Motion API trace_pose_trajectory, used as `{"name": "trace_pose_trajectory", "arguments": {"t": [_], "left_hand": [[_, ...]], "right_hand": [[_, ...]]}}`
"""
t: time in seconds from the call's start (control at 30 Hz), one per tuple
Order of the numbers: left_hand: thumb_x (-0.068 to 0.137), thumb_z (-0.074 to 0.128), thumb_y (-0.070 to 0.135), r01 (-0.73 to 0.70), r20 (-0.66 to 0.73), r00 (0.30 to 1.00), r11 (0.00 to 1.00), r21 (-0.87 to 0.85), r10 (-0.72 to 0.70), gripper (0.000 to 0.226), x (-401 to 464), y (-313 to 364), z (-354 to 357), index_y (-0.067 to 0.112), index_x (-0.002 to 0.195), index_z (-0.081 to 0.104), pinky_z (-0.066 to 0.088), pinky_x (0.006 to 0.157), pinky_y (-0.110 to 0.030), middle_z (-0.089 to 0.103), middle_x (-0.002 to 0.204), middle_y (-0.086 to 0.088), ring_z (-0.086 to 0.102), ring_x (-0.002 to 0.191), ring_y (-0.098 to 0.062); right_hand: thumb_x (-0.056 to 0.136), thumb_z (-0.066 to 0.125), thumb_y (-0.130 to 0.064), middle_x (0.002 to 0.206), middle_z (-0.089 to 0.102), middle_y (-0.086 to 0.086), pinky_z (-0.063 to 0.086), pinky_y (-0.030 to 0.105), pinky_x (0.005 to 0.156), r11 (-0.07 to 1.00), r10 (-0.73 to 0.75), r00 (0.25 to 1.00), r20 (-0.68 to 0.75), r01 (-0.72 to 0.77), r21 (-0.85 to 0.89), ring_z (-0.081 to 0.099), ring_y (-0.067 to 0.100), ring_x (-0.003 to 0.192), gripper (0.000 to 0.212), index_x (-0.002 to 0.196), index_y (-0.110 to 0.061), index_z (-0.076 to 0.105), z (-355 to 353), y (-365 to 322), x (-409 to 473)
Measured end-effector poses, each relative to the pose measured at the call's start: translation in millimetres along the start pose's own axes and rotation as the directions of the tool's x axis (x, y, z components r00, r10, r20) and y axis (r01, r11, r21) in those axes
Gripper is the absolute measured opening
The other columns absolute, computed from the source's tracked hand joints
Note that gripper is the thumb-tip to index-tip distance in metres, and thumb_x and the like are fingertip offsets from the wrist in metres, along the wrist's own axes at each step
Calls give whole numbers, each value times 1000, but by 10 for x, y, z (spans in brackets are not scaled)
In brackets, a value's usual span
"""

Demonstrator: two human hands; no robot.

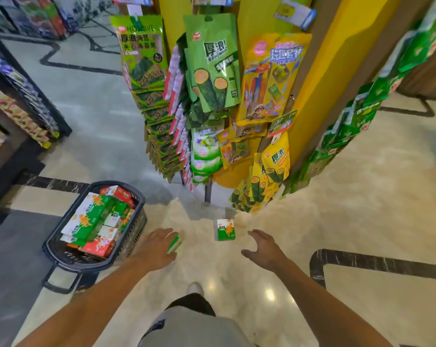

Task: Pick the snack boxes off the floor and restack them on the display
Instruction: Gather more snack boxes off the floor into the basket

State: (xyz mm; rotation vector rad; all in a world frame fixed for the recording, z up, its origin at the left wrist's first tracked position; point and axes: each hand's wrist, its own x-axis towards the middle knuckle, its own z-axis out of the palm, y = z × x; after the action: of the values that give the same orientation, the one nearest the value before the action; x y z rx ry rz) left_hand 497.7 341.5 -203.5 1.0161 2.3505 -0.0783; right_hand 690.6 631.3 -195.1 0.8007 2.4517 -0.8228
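A green and white snack box (pixel 224 229) stands on the pale floor just in front of the hanging snack display (pixel 211 96). My right hand (pixel 263 245) hovers a little to its right, fingers spread and holding nothing. My left hand (pixel 159 246) grips a second green and white snack box (pixel 174 244), mostly hidden under the fingers, just above the floor. A dark shopping basket (pixel 134 236) to the left holds several green, white and red snack boxes (pixel 96 221).
The yellow pillar (pixel 309 78) carries rows of hanging seaweed snack bags down to floor level. Dark shelving (pixel 24 116) lines the left side. Another hanging rack (pixel 362 116) stands at the right. My bent knee (pixel 186 319) and shoe are below the hands.
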Motion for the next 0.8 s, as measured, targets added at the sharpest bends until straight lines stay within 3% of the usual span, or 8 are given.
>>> {"name": "trace_pose_trajectory", "arguments": {"t": [0.17,0.37,0.6,0.73,0.8], "left_hand": [[97,50,46,40,31,999,998,-54,-39,70,424,-168,69,25,158,22,15,120,-32,22,164,1,20,150,-23],[94,56,46,274,89,962,921,-278,-259,76,1029,-454,621,23,158,22,24,120,-35,27,162,-2,26,147,-23],[82,63,50,486,104,855,716,-501,-507,89,2490,-964,2705,19,157,26,33,116,-38,28,161,-4,32,144,-27],[78,79,36,532,113,821,678,-508,-560,102,3247,-1307,3958,10,157,20,27,118,-41,20,163,-12,23,147,-33],[74,84,28,563,99,773,607,-561,-626,109,3631,-1545,4451,7,157,17,27,116,-44,19,162,-16,23,145,-38]], "right_hand": [[90,66,-50,162,29,3,25,34,119,998,21,997,79,-16,-65,25,25,148,77,155,-21,34,-38,38,431],[92,66,-46,158,35,-1,27,30,117,998,36,984,173,-26,-60,33,21,144,71,152,-23,37,192,246,1291],[83,67,-49,155,39,-5,26,22,114,978,-58,954,295,113,-173,37,17,142,74,149,-25,42,1792,1090,3363],[83,79,-35,150,48,1,22,17,109,958,-72,955,288,147,-246,44,22,138,72,146,-18,49,2822,1633,4347],[85,77,-35,152,43,-1,18,15,109,950,-93,944,317,179,-257,39,20,141,72,148,-19,45,3272,1812,4738]]}}
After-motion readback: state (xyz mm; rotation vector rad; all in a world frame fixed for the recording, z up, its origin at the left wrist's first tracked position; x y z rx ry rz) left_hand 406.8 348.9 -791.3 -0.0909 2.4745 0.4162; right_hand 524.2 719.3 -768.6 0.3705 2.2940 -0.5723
